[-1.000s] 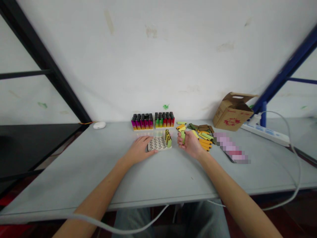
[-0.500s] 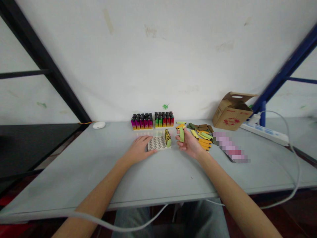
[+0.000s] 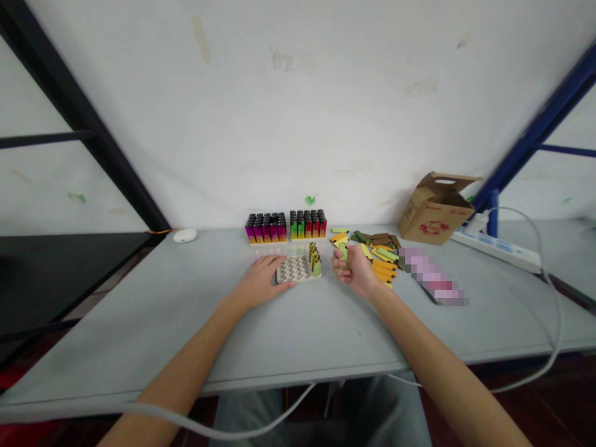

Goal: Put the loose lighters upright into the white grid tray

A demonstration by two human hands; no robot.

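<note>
Clock positions are taken from the middle of the white tray, with 12 o'clock towards the wall. The tray lies on the grey table, most of its cells bare, with a short row of yellow-green lighters standing upright at its 3 o'clock end. The left hand is at 9 o'clock, in contact with the tray: thumb along the near edge, other fingers set wide apart from it at the far corner, holding that end between them. The right hand is at 3 o'clock, raised clear of the tray and just beside the standing row; its fingers are curled narrow around a light-green lighter, held roughly upright. Past that hand, between 2 and 3 o'clock, lies a loose pile of orange lighters, dark green and brown lighters and some yellow ones, partly overlapping. A block of purple lighters stands at 11 o'clock and a block of green and red lighters near 12 o'clock, both near the wall. An opened cardboard box sits at 2 o'clock, a blurred-out phone-like object at 3 o'clock, and a white case at 10 o'clock
</note>
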